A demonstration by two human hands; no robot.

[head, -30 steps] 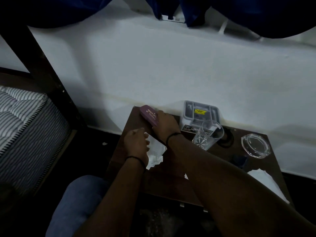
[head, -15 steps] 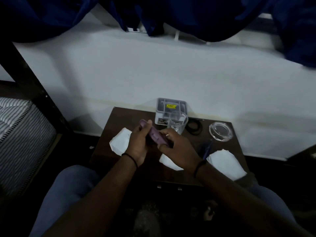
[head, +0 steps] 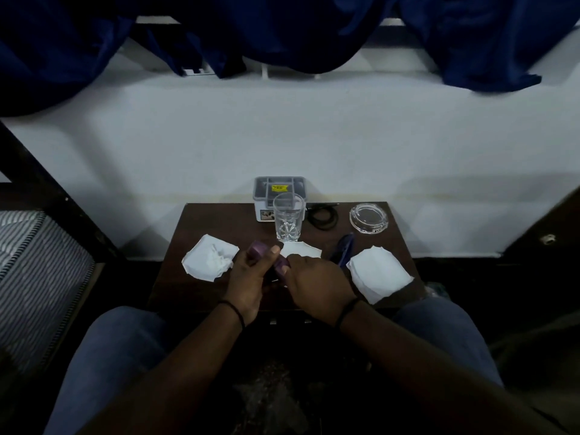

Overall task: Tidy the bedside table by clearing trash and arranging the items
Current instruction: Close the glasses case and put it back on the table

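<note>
While gripping the purple case (head: 258, 250) at centre frame: left hand (head: 248, 277) curling round its upper-left end, thumb lying across the top; right hand (head: 315, 285) pinching its lower-right end, fingers curled. Both grips closing on the case, holding it just above the near-middle of the dark wooden desk (head: 201, 221). Case showing only in two small purple patches between the fingers; remainder hidden.

Lying on the desk, left of the hands: crumpled white tissue (head: 210, 260), near the left edge. Lying directly behind the hands: flat white paper (head: 301, 248), partly covered by the right hand. Lying at right of centre: second white tissue (head: 378, 274), overhanging the near right edge.

Standing upright behind the flat paper: clear drinking glass (head: 288, 219). Sitting behind the glass at the rear edge, against the white wall: grey compartment box (head: 279, 188) bearing a yellow label. Lying right of the glass: black looped cord (head: 321, 216). Sitting at the rear right corner: clear glass ashtray (head: 368, 216). Lying between ashtray and right tissue: blue pen (head: 345, 249), angled.

Showing at left frame edge: striped mattress (head: 34, 277). Hanging across upper frame: dark blue curtain (head: 282, 29).
</note>
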